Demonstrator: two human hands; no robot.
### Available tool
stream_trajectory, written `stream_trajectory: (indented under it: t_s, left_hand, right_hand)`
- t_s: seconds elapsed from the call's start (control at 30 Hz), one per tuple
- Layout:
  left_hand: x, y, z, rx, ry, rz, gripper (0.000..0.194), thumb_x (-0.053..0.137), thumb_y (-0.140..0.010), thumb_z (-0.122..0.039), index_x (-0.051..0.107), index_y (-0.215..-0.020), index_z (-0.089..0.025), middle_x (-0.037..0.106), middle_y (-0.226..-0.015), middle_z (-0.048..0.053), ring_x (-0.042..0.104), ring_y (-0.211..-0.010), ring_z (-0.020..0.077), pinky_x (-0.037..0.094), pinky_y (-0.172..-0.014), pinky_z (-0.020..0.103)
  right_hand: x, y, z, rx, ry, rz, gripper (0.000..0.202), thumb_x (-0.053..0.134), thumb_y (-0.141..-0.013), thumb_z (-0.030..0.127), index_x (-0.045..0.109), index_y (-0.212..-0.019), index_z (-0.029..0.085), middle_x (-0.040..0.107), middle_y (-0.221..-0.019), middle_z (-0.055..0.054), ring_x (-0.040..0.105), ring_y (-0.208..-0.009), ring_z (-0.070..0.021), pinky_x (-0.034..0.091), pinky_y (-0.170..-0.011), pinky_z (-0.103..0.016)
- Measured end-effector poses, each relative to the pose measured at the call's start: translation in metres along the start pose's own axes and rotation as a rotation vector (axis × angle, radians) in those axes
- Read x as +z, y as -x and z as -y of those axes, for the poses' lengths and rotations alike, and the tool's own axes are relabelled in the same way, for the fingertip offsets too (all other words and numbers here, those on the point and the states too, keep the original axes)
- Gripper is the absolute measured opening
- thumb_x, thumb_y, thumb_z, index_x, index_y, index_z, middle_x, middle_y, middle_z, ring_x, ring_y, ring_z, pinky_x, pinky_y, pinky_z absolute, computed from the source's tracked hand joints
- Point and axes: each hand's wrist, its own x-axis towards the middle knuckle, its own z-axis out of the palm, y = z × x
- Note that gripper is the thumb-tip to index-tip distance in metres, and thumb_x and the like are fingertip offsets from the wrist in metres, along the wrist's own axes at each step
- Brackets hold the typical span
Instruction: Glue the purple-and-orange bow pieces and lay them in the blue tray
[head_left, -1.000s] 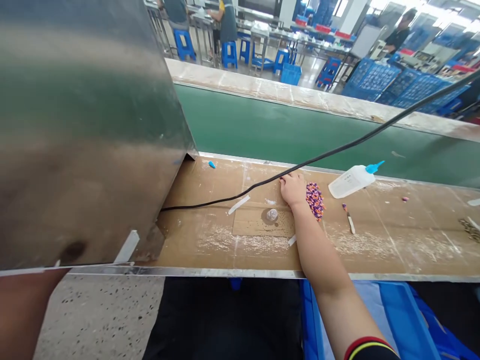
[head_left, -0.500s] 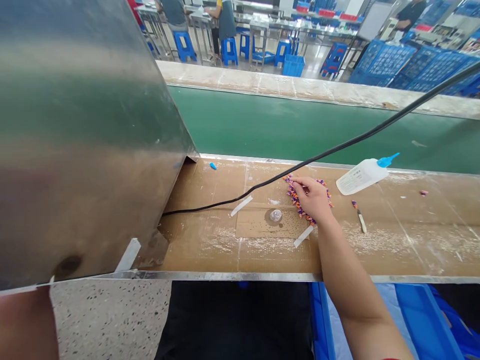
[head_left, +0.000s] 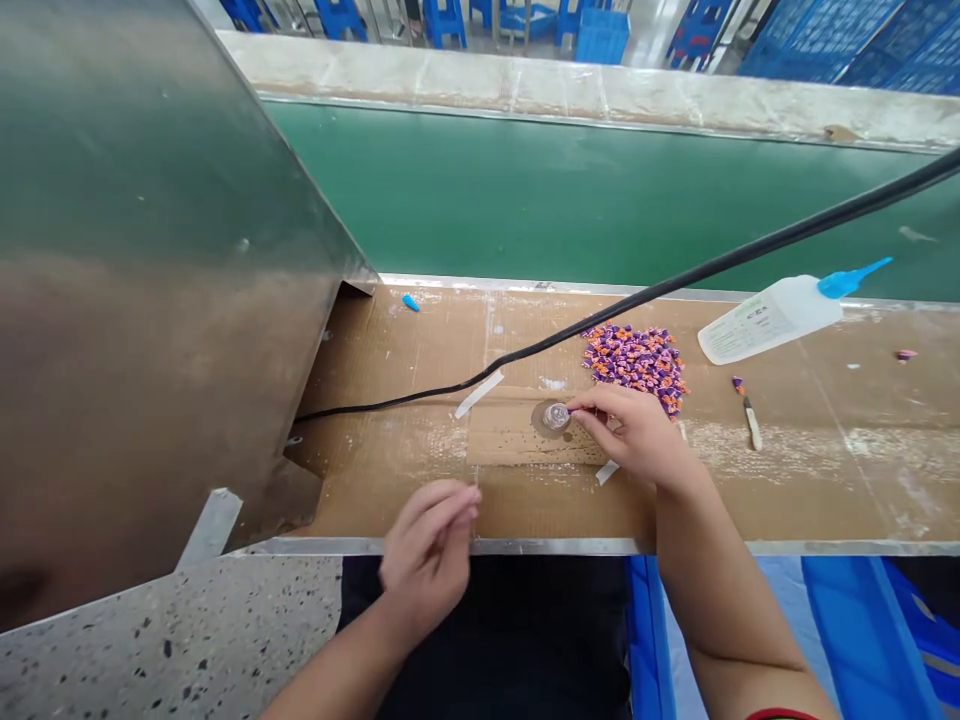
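My right hand (head_left: 626, 428) pinches a small purple piece (head_left: 573, 411) at the right edge of a little clear round cup (head_left: 556, 416). The cup stands on a cardboard patch (head_left: 499, 440) inside a dark wet ring. Just beyond this hand lies a heap of small purple and orange pieces (head_left: 634, 358), partly covered by the fingers. My left hand (head_left: 431, 545) is held over the table's front edge, left of the cup. Its thumb and fingertips are pressed together, slightly blurred; whether anything is between them cannot be made out.
A black cable (head_left: 517, 357) crosses above the table. To the right are a white bottle with a blue nozzle (head_left: 780, 318) and a small brush-like tool (head_left: 752, 425). A metal panel (head_left: 172, 300) stands at left; a green belt (head_left: 510, 200) runs behind. A blue cap (head_left: 410, 302) lies at the back.
My right hand has moved from the heap toward me and to the cup, with a purple piece in its fingers. My left hand has come in over the table edge. The view has tilted down.
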Motion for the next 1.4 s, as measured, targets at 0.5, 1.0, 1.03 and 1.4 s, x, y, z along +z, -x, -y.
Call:
stream_trajectory:
  t_s: [0.5,1.0,1.03,1.4]
  left_hand:
    - [0.071,0.001,0.001,-0.166,0.318,0.074,0.039,0.057,-0.105,-0.008,0.075,-0.135,-0.025,0.073,-0.105,0.006,0.071,-0.085,0.0103,0.061,-0.074,0.019]
    - [0.075,0.005,-0.003,-0.407,0.477,0.012,0.021,0.074,-0.097,-0.017,0.082,-0.116,-0.020,0.081,-0.097,0.007,0.078,-0.083,0.0138,0.064,-0.075,0.019]
    - [0.075,0.005,-0.003,-0.420,0.469,0.017,0.019,0.075,-0.097,-0.018,0.082,-0.115,-0.020,0.081,-0.095,0.007,0.078,-0.082,0.0139,0.064,-0.074,0.018]
    - [0.074,-0.003,0.000,-0.390,0.462,-0.074,0.017,0.074,-0.097,-0.024,0.085,-0.109,-0.020,0.077,-0.095,0.008,0.075,-0.084,0.0131,0.061,-0.071,0.018]
  right_hand:
    - [0.017,0.002,0.007,-0.054,0.143,0.040,0.026,0.046,-0.110,0.021,0.072,-0.109,0.023,0.074,-0.101,-0.009,0.070,-0.094,-0.0235,0.060,-0.086,-0.038]
    - [0.021,0.003,0.007,-0.136,0.247,-0.003,0.020,0.053,-0.108,0.018,0.072,-0.103,0.023,0.074,-0.096,-0.008,0.070,-0.090,-0.0231,0.059,-0.082,-0.036]
    - [0.022,0.003,0.007,-0.142,0.249,-0.010,0.019,0.054,-0.107,0.018,0.072,-0.104,0.023,0.074,-0.096,-0.008,0.071,-0.090,-0.0232,0.059,-0.082,-0.036]
    - [0.020,0.015,0.042,-0.120,-0.027,-0.289,0.014,0.070,-0.099,0.017,0.079,-0.102,0.027,0.082,-0.095,-0.003,0.078,-0.085,-0.0190,0.065,-0.075,-0.032]
